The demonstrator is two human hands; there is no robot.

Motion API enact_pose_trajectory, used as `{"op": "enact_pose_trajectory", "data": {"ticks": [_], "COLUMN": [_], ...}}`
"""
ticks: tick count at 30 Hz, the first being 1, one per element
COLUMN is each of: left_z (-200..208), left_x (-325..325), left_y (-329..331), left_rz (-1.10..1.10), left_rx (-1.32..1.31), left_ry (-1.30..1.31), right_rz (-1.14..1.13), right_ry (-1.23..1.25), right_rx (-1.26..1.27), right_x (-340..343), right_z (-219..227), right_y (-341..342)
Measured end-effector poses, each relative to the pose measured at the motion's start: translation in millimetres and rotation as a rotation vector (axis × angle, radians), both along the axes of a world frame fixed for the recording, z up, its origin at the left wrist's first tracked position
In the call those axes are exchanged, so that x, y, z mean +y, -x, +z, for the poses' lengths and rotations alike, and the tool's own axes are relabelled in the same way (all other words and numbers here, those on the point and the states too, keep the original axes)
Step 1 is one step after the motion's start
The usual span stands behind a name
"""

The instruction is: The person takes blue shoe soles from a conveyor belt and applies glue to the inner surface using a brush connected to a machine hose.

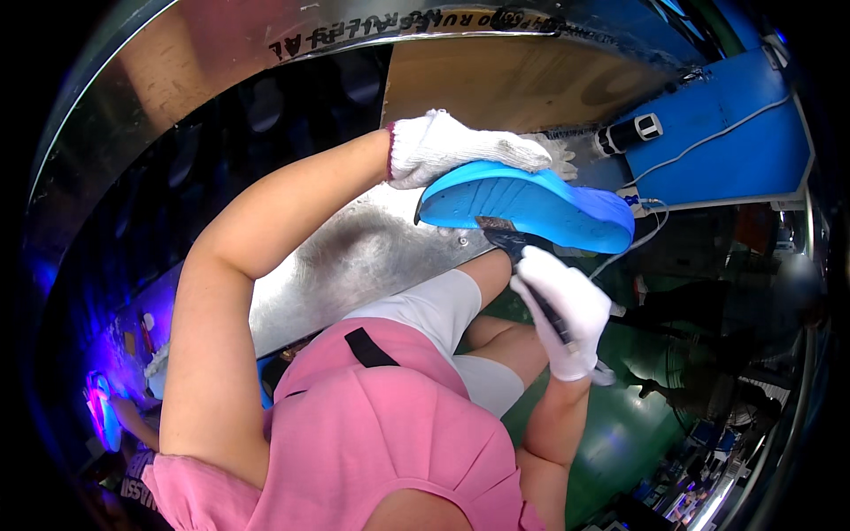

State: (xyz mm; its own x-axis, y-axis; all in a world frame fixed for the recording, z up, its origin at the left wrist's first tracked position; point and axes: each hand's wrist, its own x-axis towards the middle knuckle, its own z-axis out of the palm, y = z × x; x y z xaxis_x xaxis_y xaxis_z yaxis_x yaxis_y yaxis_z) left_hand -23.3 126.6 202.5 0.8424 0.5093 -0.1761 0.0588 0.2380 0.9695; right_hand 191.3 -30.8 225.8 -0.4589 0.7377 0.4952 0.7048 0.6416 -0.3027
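A blue shoe sole (531, 205), shading to violet at one end, is held up on its side over the metal bench edge. My left hand (469, 150), in a white knit glove, grips its upper edge, with the fingers lying along it. My right hand (567, 310), also white-gloved, is closed round a slim black-handled brush-like tool (506, 241). The tool's dark head meets the sole's lower edge, beside a small brown patch (493, 224) on the sole. The exact shape of that head is hard to make out.
The shiny metal bench (310, 265) lies beyond my lap, with a brown cardboard sheet (496, 80) at its back. A black cylinder with a white end (630, 134) stands near a blue panel (717, 133) and a white cable (708, 134). Another person's hand (133, 420) shows at lower left.
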Motion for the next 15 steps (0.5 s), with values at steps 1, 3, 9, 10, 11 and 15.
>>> {"op": "enact_pose_trajectory", "data": {"ticks": [1,3,9,10,11,15], "left_z": [2,0,15,9,2,1], "left_x": [0,3,-13,-7,-2,13], "left_y": [2,2,11,17,22,33], "left_rz": [0.04,0.096,0.178,0.15,0.121,-0.211], "left_rx": [0.018,0.025,-0.092,-0.101,-0.113,-0.235], "left_ry": [0.005,-0.001,-0.054,-0.092,-0.13,0.419], "right_rz": [0.016,0.028,-0.003,0.032,0.021,-0.133], "right_ry": [0.029,0.091,0.024,0.085,0.101,-0.065], "right_rx": [-0.077,-0.247,-0.069,-0.143,-0.201,0.188], "right_x": [-4,-13,-7,-11,-15,-4], "right_z": [8,24,19,28,34,23], "right_y": [5,15,-2,3,11,0]}}
